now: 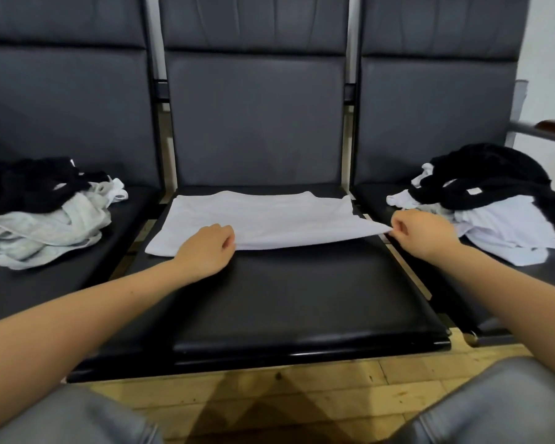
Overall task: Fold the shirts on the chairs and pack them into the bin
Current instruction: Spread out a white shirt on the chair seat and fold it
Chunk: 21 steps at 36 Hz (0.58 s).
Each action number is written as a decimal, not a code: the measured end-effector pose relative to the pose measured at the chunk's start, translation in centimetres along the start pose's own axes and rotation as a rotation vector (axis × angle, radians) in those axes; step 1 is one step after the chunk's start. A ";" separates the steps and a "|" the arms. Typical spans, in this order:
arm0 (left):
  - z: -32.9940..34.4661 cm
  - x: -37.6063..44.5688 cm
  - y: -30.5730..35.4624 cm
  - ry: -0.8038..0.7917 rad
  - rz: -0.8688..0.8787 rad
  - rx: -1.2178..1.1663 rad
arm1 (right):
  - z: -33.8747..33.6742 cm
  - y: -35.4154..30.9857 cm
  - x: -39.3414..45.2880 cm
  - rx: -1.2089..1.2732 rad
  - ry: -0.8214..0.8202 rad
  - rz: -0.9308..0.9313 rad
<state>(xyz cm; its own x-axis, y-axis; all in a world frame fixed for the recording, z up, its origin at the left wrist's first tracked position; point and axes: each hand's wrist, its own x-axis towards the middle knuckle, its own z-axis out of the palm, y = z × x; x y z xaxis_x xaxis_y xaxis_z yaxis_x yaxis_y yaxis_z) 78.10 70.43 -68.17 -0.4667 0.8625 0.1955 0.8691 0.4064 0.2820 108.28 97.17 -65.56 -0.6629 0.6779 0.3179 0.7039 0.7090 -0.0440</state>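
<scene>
right hand [425,233] fingers [398,226] pinching the corner of the flat white cotton shirt [257,219]; left hand [205,248] fingers curled on its front edge; shirt's mid-frame on the black padded chair seat [302,299]; crumpled black-and-white clothes piles [494,200] far left and right

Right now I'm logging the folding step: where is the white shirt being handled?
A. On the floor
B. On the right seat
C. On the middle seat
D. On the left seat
C: the white shirt lies spread on the middle seat, its near edge held by both hands.
</scene>
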 end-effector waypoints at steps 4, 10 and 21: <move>0.0 -0.4 0.7 -0.036 0.034 0.040 | 0.4 0.6 -0.2 0.024 -0.058 0.006; 0.1 -1.5 1.7 -0.062 0.171 0.031 | 0.3 -1.5 -1.0 0.376 -0.295 -0.102; 0.6 1.0 1.0 0.093 0.041 -0.117 | 2.4 -5.2 3.0 0.579 -0.197 0.348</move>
<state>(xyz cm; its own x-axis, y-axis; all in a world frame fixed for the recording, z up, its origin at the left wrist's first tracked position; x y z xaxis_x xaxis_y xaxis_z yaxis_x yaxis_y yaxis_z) 78.61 71.87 -68.23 -0.4490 0.8437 0.2942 0.8654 0.3287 0.3783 102.04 95.97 -66.68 -0.4963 0.8680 0.0189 0.6706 0.3971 -0.6266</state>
